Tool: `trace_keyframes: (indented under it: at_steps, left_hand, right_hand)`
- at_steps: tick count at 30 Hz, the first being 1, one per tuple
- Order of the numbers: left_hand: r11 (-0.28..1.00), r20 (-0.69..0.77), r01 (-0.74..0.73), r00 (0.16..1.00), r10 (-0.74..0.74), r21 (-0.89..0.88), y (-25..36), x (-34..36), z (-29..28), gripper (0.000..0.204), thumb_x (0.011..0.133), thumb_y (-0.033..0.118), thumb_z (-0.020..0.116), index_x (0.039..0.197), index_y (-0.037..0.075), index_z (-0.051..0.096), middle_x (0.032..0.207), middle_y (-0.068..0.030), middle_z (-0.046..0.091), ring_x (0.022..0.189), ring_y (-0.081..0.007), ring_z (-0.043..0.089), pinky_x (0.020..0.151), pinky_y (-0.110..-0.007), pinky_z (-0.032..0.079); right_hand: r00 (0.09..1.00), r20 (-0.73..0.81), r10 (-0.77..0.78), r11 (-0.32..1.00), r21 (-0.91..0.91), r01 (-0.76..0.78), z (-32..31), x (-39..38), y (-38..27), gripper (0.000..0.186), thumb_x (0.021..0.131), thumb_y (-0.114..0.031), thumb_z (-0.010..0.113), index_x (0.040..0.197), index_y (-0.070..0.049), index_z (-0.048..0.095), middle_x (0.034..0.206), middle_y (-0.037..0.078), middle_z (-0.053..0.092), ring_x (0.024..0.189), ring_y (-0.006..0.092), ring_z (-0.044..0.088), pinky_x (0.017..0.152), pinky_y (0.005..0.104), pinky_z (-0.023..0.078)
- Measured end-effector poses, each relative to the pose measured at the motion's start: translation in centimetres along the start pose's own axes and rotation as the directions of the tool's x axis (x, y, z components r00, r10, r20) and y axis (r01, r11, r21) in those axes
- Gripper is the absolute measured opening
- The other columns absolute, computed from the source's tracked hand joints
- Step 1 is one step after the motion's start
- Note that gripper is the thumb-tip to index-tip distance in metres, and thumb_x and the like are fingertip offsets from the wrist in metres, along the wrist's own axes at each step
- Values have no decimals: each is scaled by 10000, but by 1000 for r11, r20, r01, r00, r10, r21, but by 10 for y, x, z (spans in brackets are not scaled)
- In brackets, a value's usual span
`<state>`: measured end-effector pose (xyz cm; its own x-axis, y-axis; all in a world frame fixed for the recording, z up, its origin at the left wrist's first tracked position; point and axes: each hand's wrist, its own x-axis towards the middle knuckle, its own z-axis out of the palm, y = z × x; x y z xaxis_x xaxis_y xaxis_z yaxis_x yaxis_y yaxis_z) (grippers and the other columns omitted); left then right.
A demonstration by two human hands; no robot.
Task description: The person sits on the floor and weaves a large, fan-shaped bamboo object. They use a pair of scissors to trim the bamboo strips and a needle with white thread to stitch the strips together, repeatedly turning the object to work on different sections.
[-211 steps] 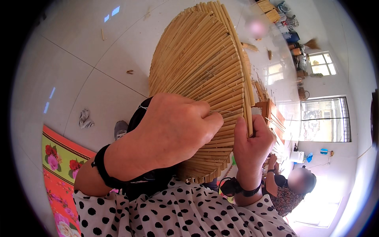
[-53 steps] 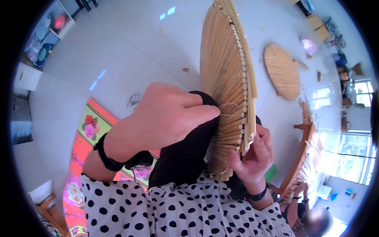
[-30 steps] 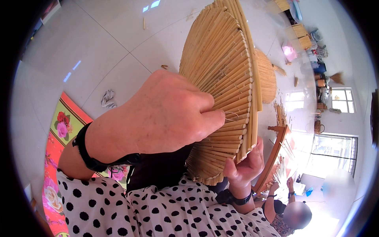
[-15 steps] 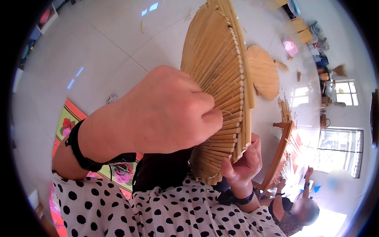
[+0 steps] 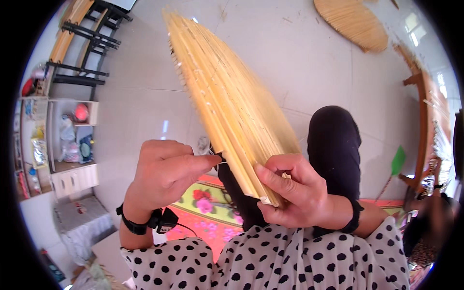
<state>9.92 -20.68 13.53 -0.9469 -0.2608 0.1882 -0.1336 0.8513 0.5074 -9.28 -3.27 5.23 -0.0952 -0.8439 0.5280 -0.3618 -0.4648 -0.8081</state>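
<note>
A large rounded panel of yellow plant stalks, laid side by side and stitched together, stands tilted in front of me, with stalk strips along its edge. My right hand grips its near lower end, thumb on the strips and fingers curled beneath. At the panel's left edge is my left hand, its fingers closed in a pinch against the strips. A thin thread seems to show by its fingertips, but what they hold is too small to make out. The panel's far side is hidden.
A similar stalk panel lies on the tiled floor at the far right. A wooden bench stands on the right, near another person. Black-legged furniture and a cabinet line the left. A flowered mat lies below.
My view has swung left. The panel has turned to show its other face and now leans to the left. My left hand has moved from across its face to its left edge.
</note>
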Motion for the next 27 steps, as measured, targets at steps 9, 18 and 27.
trace_keyframes:
  at_steps: [9,18,27]
  left_hand:
    - [984,85,151,986,-143,-93,9,4,-2,144,757,52,747,899,76,736,588,-57,562,490,-220,558,447,-315,390]
    - [978,164,181,973,-163,-106,11,11,-7,109,773,53,740,880,54,718,758,-89,688,603,-255,658,512,-314,476]
    - [969,180,186,971,-156,-164,4,14,3,201,749,32,747,950,51,733,805,-109,712,662,-285,690,571,-320,522]
  right_hand:
    - [1000,-11,-22,983,182,24,-2,-2,7,570,719,66,716,1269,121,575,1094,169,523,836,254,593,705,300,524]
    - [998,-66,-7,973,228,22,3,-3,8,513,740,79,714,1235,130,592,1067,155,523,793,244,576,676,304,502]
    - [997,-83,-5,967,254,26,7,-4,11,483,740,69,722,1206,128,611,1041,156,528,780,249,571,665,311,493]
